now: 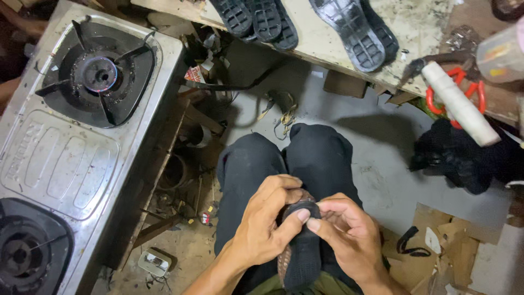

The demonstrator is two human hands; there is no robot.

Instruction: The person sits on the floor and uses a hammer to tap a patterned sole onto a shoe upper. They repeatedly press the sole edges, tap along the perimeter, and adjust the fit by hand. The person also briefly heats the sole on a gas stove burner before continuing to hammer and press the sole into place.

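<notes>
1. Where the frame's left third begins, a steel two-burner gas stove [71, 158] runs top to bottom; one burner [99, 74] sits upper left, a second burner [22, 254] lower left.
2. Just right of the stove, at the bottom, a small white box [155, 262] lies on the dirty floor among wood scraps.
3. Lower centre: the left hand [262, 224] is clenched around a dark shoe piece [300, 246], thumb pressed on its upper rim.
4. The dark shoe piece rests over the person's lap, between both hands, above black trousers [256, 158]; a brownish woven edge shows along its left side.
5. Right of it, the right hand [349, 235] pinches the same rim, fingertips touching the left thumb; fingers curled, grasping the piece.
6. Upper centre: black rubber soles [256, 19] lie tread-up on a worn workbench [415, 27], with another sole [352, 33] further right.
7. Upper right: a white roll [458, 104] lies tilted across red-handled scissors [475, 93].
8. Right middle: a heap of black cloth [458, 153] sits on the floor.
9. Lower right: cardboard pieces [453, 251], near a black strap [409, 246].
</notes>
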